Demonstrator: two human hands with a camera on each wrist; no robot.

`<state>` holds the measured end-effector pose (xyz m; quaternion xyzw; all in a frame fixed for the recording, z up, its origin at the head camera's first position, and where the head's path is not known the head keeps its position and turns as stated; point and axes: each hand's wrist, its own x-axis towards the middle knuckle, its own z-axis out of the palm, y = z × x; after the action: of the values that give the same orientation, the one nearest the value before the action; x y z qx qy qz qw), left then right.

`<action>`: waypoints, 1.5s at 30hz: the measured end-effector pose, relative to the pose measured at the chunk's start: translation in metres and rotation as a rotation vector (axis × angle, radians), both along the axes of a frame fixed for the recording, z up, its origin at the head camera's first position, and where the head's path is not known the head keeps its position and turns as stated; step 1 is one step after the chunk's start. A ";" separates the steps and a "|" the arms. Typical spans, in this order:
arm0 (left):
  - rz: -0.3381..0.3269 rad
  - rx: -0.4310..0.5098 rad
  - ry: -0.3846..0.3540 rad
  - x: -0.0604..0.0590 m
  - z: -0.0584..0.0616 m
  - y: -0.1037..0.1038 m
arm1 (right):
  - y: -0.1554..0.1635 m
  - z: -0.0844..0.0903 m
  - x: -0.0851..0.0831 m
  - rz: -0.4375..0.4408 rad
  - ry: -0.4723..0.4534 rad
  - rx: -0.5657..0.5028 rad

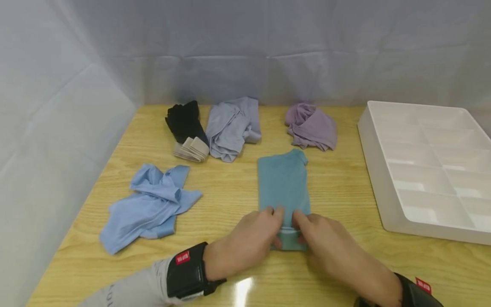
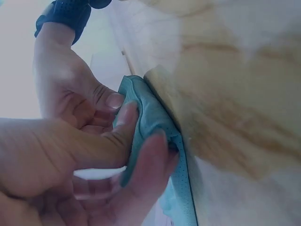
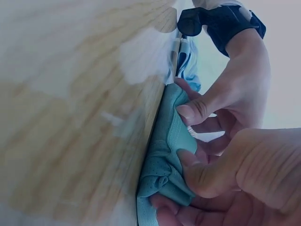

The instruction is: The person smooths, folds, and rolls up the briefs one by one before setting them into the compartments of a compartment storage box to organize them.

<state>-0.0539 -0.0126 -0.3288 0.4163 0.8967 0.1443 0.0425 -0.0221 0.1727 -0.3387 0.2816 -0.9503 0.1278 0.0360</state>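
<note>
A teal cloth garment (image 1: 283,183) lies flat on the table, folded into a long rectangle, its near end turned up in a band. At that near end my left hand (image 1: 253,234) pinches the left part of the edge between thumb and fingers. My right hand (image 1: 326,238) pinches the same edge on the right, thumb on top. In the left wrist view the teal fabric (image 2: 150,113) shows layered folds between the fingers. The right wrist view has both thumbs pressing on the garment (image 3: 176,134), with fingertips tucked under its edge.
A white divided box (image 1: 370,170) stands at the right. Along the back lie a black and beige bundle (image 1: 186,123), a crumpled grey-blue garment (image 1: 230,128) and a purple one (image 1: 310,128). A light blue garment (image 1: 149,209) lies at the left. Grey sheeting (image 1: 230,51) borders the table's back.
</note>
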 end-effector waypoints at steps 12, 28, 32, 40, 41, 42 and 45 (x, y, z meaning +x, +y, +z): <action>-0.037 -0.311 0.283 0.015 0.002 0.008 | -0.004 0.000 0.001 0.061 0.224 0.089; -0.081 -0.291 0.568 0.021 -0.006 0.007 | -0.007 0.001 0.007 0.175 0.387 0.220; -0.076 -0.292 0.579 0.021 -0.005 0.008 | -0.007 0.000 0.005 0.173 0.376 0.221; -0.091 -0.294 0.587 0.021 -0.006 0.008 | -0.006 0.001 0.003 0.170 0.355 0.186; -0.090 -0.284 0.585 0.021 -0.006 0.007 | -0.006 0.001 0.003 0.171 0.336 0.174; -0.093 -0.274 0.576 0.021 -0.005 0.007 | -0.005 0.002 0.002 0.169 0.308 0.160; -0.106 -0.244 0.481 0.019 0.000 0.003 | -0.003 0.005 0.001 0.164 0.196 0.086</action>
<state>-0.0353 -0.0092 -0.3289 0.4767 0.8688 -0.0702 -0.1142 -0.0214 0.1699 -0.3340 0.3708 -0.9206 0.0611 0.1061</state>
